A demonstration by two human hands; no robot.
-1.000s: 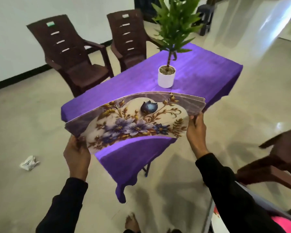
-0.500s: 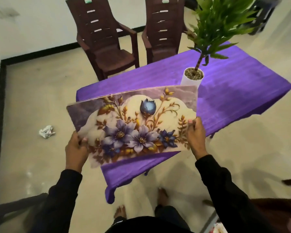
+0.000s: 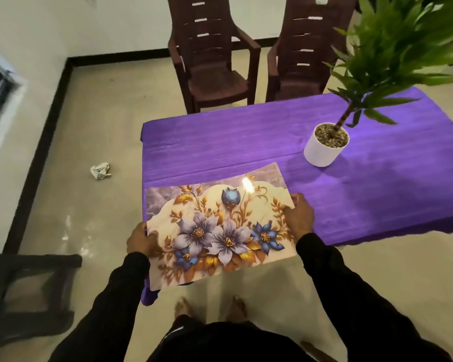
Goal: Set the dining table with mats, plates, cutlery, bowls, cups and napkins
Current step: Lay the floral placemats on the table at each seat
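Mats [image 3: 220, 231], floral-printed and stacked, lie over the near left corner of the purple-clothed tabletop [image 3: 377, 194], partly overhanging its edge; left hand [image 3: 141, 240] pinches their left edge, thumb on top; right hand [image 3: 300, 218] holds the right edge likewise; a white potted plant [image 3: 324, 146] stands well apart, toward the middle; two brown chairs [image 3: 215, 74] wait behind.

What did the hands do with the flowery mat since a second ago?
Both hands, left and right, carried the flowery mat forward and lowered it over the purple table's near corner. They still grip its two ends. The potted plant stayed where it was.
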